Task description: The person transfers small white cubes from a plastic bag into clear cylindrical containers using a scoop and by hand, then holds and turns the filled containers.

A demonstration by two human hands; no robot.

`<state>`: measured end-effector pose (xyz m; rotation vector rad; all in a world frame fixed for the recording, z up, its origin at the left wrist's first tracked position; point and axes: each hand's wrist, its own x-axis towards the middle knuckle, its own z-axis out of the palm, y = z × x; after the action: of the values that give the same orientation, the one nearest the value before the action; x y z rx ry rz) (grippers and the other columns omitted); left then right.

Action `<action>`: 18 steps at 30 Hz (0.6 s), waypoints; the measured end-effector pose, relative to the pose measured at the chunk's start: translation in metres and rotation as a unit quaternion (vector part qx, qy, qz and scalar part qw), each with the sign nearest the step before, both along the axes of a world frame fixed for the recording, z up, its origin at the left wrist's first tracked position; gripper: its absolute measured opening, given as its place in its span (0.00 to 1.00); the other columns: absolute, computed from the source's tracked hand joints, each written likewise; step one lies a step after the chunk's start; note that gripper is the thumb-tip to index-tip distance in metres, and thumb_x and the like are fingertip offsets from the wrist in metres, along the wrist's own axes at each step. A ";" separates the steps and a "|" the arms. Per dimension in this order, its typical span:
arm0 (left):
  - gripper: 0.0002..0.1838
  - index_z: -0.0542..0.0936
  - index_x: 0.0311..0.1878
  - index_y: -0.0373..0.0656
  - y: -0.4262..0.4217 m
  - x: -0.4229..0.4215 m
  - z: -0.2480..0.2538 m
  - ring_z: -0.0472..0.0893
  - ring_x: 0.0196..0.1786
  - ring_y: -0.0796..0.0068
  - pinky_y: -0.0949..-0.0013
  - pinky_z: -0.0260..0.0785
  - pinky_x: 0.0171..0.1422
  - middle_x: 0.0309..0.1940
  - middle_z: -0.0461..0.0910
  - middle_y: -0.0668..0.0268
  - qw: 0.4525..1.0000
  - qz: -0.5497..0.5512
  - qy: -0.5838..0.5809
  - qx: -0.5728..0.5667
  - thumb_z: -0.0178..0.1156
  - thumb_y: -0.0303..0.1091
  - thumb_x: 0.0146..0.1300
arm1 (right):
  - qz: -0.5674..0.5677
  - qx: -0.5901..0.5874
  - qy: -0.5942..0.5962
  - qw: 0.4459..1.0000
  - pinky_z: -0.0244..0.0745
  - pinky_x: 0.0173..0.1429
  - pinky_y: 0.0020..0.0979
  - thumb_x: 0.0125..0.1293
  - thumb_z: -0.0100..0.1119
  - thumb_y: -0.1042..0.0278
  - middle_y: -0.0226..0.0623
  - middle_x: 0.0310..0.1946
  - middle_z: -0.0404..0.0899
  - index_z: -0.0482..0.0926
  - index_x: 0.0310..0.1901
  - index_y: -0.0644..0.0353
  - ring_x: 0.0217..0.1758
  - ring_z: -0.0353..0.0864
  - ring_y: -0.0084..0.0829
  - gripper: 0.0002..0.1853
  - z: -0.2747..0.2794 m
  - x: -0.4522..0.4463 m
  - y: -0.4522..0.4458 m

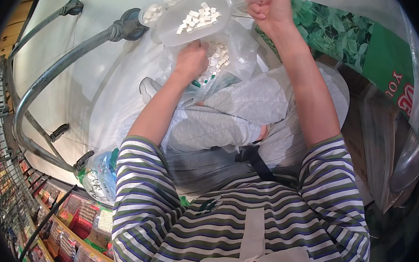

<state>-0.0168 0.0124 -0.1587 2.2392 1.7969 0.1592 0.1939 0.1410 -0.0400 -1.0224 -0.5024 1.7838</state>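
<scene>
My right hand [273, 11] is closed around the clear handle of a translucent plastic scoop [168, 30], at the top of the view. Small white cubes [198, 18] lie in the scoop's bowl. Just below it, an opened clear plastic bag [243, 49] holds more of these white cubes [220, 55]. My left hand [193, 61] is at the bag's mouth, its fingers curled on the plastic, with the fingertips partly hidden. The scoop's near edge sits right above this hand; whether they touch I cannot tell.
Round clear tubs [152, 15] of white pieces stand behind the scoop. A metal cart frame [49, 65] curves along the left. Packaged goods [81, 217] fill shelves at lower left. A green printed box [360, 40] is on the right. My crossed legs [246, 103] lie below the bag.
</scene>
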 end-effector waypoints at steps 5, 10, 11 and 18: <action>0.17 0.79 0.46 0.38 0.001 0.002 0.006 0.80 0.48 0.51 0.54 0.75 0.52 0.45 0.78 0.49 0.999 0.011 -0.005 -0.031 0.57 0.26 0.50 | -0.002 0.003 -0.007 1.000 0.49 0.12 0.21 0.63 0.53 0.28 0.33 0.11 0.68 0.74 0.30 0.65 0.08 0.58 0.21 0.37 0.000 0.000 -0.001; 0.18 0.78 0.47 0.37 0.002 0.002 0.005 0.80 0.47 0.51 0.54 0.75 0.52 0.45 0.78 0.49 0.999 -0.003 0.009 -0.033 0.57 0.25 0.50 | 0.001 0.014 0.001 1.000 0.49 0.12 0.21 0.64 0.52 0.28 0.33 0.11 0.68 0.74 0.30 0.65 0.08 0.59 0.21 0.37 -0.001 0.002 0.000; 0.18 0.78 0.47 0.37 0.002 0.001 0.004 0.80 0.47 0.51 0.54 0.75 0.52 0.45 0.78 0.49 0.999 -0.004 0.009 -0.033 0.57 0.25 0.50 | 0.000 0.014 0.001 1.000 0.49 0.12 0.21 0.64 0.52 0.28 0.33 0.11 0.68 0.74 0.30 0.65 0.08 0.59 0.21 0.37 -0.001 0.002 0.000; 0.17 0.77 0.46 0.36 0.003 -0.001 0.006 0.79 0.48 0.48 0.53 0.74 0.53 0.44 0.77 0.49 0.999 0.002 -0.004 -0.051 0.58 0.26 0.50 | 0.005 0.017 -0.002 1.000 0.50 0.12 0.21 0.63 0.52 0.28 0.34 0.12 0.68 0.74 0.32 0.66 0.08 0.59 0.21 0.37 -0.002 0.002 0.000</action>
<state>-0.0175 0.0153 -0.1529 2.1625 1.7650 0.0756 0.1960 0.1412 -0.0423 -1.0021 -0.5399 1.7758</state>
